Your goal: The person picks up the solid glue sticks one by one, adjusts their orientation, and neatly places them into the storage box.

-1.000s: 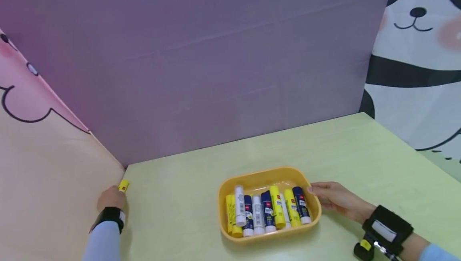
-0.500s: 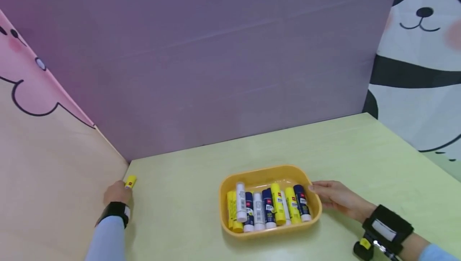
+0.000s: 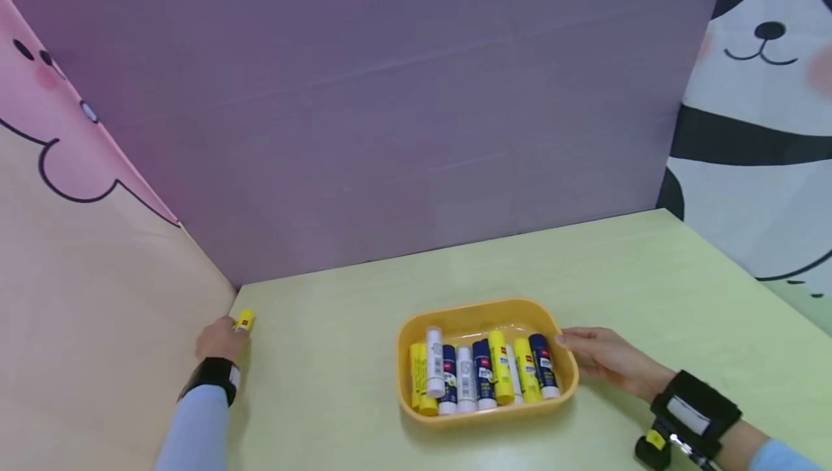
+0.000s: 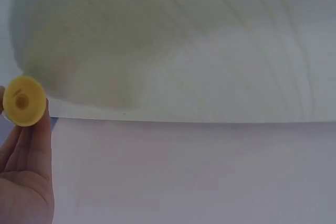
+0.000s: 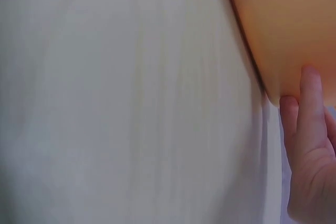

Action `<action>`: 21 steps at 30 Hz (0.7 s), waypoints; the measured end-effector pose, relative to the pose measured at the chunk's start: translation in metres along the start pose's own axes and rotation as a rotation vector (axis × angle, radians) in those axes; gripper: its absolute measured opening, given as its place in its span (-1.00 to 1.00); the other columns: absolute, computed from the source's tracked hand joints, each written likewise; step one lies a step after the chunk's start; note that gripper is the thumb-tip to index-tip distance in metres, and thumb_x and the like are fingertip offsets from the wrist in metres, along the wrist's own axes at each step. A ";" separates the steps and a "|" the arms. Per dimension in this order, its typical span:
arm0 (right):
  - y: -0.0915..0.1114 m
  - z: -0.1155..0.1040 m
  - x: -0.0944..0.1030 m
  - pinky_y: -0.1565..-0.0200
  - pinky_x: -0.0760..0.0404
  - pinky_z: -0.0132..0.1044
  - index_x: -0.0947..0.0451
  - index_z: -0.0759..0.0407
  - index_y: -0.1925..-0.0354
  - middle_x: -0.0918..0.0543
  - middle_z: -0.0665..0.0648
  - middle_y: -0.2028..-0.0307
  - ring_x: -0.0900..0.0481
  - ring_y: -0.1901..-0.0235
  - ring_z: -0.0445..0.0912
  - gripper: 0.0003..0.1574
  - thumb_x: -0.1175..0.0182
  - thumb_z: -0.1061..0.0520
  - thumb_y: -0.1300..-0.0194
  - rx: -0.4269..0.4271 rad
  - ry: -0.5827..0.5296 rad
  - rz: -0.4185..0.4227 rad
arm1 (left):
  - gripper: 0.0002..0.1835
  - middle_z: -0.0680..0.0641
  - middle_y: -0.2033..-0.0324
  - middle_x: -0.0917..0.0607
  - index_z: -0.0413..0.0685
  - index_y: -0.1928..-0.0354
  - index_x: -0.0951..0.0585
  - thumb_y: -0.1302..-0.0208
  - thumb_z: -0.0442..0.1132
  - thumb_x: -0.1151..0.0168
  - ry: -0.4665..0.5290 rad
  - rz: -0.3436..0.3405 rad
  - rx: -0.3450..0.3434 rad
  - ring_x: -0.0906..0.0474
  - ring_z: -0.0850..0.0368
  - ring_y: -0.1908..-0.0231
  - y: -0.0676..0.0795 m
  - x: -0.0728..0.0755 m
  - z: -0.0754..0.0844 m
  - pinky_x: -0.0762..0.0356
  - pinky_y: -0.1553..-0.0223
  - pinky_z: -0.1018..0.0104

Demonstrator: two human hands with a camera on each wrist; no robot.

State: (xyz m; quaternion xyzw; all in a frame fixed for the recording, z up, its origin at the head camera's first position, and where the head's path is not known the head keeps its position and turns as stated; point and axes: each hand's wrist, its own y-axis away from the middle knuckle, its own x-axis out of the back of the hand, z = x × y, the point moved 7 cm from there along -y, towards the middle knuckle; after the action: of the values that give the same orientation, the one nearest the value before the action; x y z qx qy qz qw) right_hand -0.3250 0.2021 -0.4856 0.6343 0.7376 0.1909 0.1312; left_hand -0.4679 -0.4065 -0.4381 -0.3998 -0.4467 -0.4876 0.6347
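Note:
In the head view my left hand (image 3: 222, 339), at the table's left edge, grips a yellow glue stick (image 3: 245, 320) whose end sticks out past the fingers. The left wrist view shows the round yellow end of this glue stick (image 4: 24, 101) between thumb and fingers. My right hand (image 3: 607, 357) holds the right side of a yellow-orange tray (image 3: 481, 422), thumb at the rim. Its fingers (image 5: 311, 103) lie against the tray's outer wall in the right wrist view. Several glue sticks lie side by side in the tray: yellow, navy blue (image 3: 483, 373) and white (image 3: 435, 363).
A pale wooden table (image 3: 325, 355) carries the tray. Behind it rises a purple partition (image 3: 390, 110). A beige and pink panel (image 3: 97, 297) borders the left side, and a panda-print panel (image 3: 754, 189) stands at the right.
My left hand with the yellow glue stick has shifted slightly right and up in the head view, as the camera view turned a little. The right hand and the tray have stayed nearly in place.

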 end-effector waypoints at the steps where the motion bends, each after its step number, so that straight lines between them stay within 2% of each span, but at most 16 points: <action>1: 0.000 0.000 0.000 0.04 -0.55 -0.13 -0.03 0.48 -0.28 -0.34 0.42 -0.19 -0.54 -0.01 0.07 -0.06 -0.11 -0.14 -0.25 -0.002 0.001 0.003 | -0.58 -0.47 0.28 -0.57 -0.51 0.10 -0.47 -0.11 -0.24 -0.07 -0.003 -0.005 -0.009 -0.50 -0.31 0.33 0.000 0.001 0.003 -0.42 0.33 -0.03; 5: 0.001 0.001 0.001 0.05 -0.56 -0.13 -0.03 0.48 -0.28 -0.35 0.42 -0.18 -0.56 0.01 0.05 -0.05 -0.11 -0.14 -0.24 -0.011 0.008 0.011 | -0.56 -0.45 0.29 -0.60 -0.51 0.13 -0.50 -0.08 -0.20 -0.15 -0.008 0.005 -0.062 -0.52 -0.27 0.35 0.004 0.003 0.016 -0.43 0.36 0.00; 8: 0.000 0.002 0.001 0.05 -0.56 -0.13 -0.03 0.48 -0.28 -0.35 0.42 -0.18 -0.56 0.02 0.04 -0.06 -0.11 -0.14 -0.25 -0.015 0.009 0.007 | -0.57 -0.43 0.29 -0.62 -0.50 0.15 -0.53 -0.05 -0.20 -0.18 0.005 0.014 -0.106 -0.53 -0.25 0.35 0.009 0.005 0.033 -0.44 0.34 0.00; 15: -0.001 0.003 0.003 0.05 -0.56 -0.13 -0.03 0.47 -0.28 -0.35 0.41 -0.18 -0.57 0.04 0.01 -0.08 -0.10 -0.12 -0.26 -0.013 0.006 -0.003 | -0.55 -0.37 0.24 -0.65 -0.43 0.10 -0.56 -0.08 -0.16 -0.20 0.020 -0.010 -0.232 -0.56 -0.23 0.31 0.031 0.017 0.101 -0.46 0.25 -0.04; 21: -0.002 0.002 0.003 0.05 -0.56 -0.14 -0.03 0.47 -0.28 -0.34 0.42 -0.19 -0.57 0.04 0.01 -0.07 -0.11 -0.13 -0.25 -0.009 0.010 -0.011 | -0.56 -0.26 0.29 -0.70 -0.35 0.11 -0.60 -0.08 -0.11 -0.21 0.071 0.021 -0.316 -0.60 -0.13 0.33 0.060 0.027 0.158 -0.44 0.23 -0.02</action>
State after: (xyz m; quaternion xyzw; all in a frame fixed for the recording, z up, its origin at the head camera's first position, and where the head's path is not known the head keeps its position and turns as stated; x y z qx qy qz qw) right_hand -0.3266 0.2053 -0.4885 0.6285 0.7410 0.1968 0.1313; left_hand -0.4336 -0.2519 -0.3720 -0.4818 -0.3374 -0.5590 0.5845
